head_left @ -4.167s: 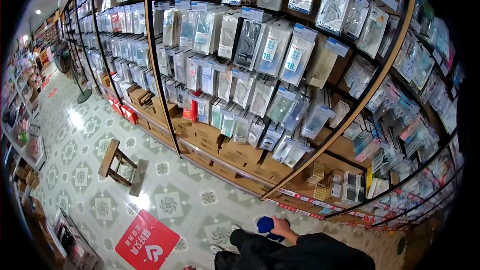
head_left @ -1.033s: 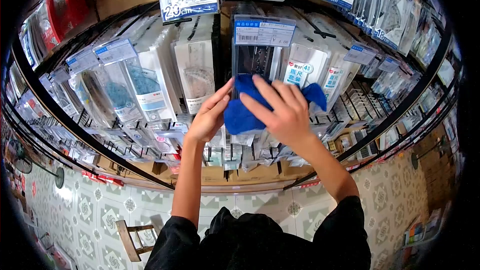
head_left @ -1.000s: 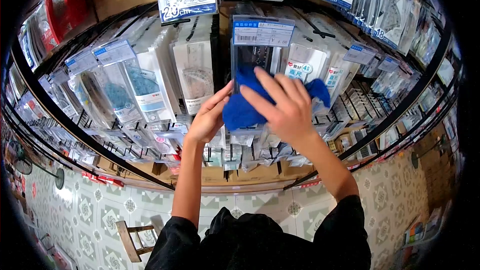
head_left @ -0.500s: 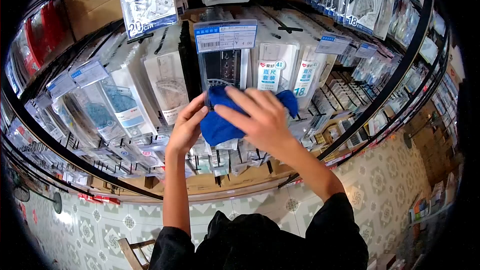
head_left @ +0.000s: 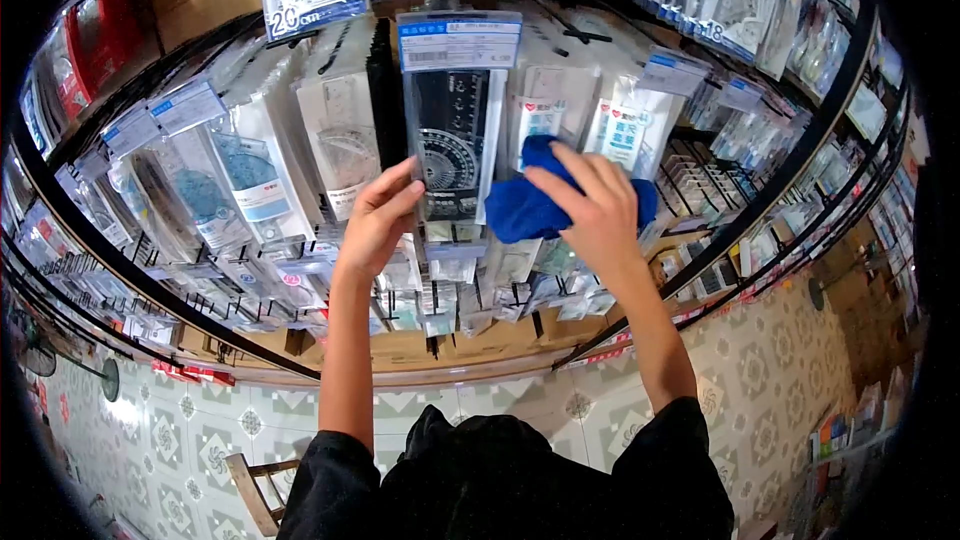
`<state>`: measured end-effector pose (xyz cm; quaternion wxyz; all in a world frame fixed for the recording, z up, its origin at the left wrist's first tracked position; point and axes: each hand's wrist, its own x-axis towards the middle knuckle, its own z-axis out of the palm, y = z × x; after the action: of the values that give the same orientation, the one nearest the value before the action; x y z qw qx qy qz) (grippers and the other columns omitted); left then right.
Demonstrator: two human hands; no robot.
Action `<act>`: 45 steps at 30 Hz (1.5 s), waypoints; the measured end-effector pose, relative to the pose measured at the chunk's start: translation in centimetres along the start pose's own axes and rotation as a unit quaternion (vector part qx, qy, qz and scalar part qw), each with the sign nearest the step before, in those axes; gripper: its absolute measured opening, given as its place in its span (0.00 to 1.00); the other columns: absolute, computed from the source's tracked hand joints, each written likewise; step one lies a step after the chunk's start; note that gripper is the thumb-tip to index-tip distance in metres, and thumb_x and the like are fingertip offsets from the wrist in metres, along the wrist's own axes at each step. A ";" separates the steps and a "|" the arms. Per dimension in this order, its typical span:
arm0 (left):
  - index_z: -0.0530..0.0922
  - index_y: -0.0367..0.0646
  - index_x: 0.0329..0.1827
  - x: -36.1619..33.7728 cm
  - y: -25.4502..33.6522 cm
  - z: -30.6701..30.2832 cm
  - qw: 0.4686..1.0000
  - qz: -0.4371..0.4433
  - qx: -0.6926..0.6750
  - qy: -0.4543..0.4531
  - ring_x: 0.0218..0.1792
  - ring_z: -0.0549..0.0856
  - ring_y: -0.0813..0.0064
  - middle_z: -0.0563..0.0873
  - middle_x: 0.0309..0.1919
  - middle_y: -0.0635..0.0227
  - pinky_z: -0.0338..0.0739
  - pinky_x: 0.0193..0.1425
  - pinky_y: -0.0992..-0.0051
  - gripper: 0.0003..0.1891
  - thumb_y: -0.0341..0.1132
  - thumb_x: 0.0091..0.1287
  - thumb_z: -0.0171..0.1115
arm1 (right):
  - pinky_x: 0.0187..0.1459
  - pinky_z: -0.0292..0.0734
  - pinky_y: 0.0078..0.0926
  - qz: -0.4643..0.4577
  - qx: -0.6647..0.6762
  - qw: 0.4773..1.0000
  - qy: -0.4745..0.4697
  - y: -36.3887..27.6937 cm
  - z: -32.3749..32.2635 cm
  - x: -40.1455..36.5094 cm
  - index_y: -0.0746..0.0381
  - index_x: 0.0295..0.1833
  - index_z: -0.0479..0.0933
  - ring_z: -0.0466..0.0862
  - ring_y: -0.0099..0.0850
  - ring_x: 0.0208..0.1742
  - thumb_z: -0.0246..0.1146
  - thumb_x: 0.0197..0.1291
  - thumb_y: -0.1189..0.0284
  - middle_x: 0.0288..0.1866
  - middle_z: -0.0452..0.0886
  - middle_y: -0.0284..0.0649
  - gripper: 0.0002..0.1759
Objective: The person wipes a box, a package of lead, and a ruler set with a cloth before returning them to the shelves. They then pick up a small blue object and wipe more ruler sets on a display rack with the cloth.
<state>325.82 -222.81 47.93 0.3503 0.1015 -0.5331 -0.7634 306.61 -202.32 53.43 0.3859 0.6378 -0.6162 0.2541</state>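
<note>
A blue cloth (head_left: 525,210) is bunched under my right hand (head_left: 597,208), whose fingers press around it over the lower part of a hanging white-labelled ruler set (head_left: 541,120). Just to its left hangs a clear packet with a black ruler set (head_left: 452,155), showing a protractor printed in white. My left hand (head_left: 380,215) pinches the left edge of this packet between thumb and fingertips. A blue and white price tag (head_left: 460,44) covers the packet's top.
Other ruler packets hang on hooks at both sides, including a blue triangle set (head_left: 250,180) and a second white-labelled set (head_left: 622,130). A black rack rail (head_left: 150,285) curves below the hands. On the tiled floor stands a wooden chair (head_left: 262,500).
My right hand and the cloth have moved right, off the black ruler packet and onto the neighbouring set, uncovering the protractor. My left hand stays at the packet's edge.
</note>
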 end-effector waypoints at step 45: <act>0.80 0.38 0.57 -1.0 -1.6 1.1 0.989 0.092 0.024 0.114 0.38 0.78 0.86 0.83 0.42 0.76 0.72 0.41 0.82 0.15 0.29 0.68 0.64 | 0.50 0.75 0.36 -0.090 0.057 0.994 0.028 9.7 0.6 -2.6 0.49 0.52 0.84 0.78 0.39 0.50 0.67 0.38 0.81 0.59 0.79 0.39 0.29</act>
<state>325.28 -221.04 46.80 0.4753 0.1469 -0.5150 -0.6981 296.70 -200.69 52.72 0.3876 0.7042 -0.5297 0.2707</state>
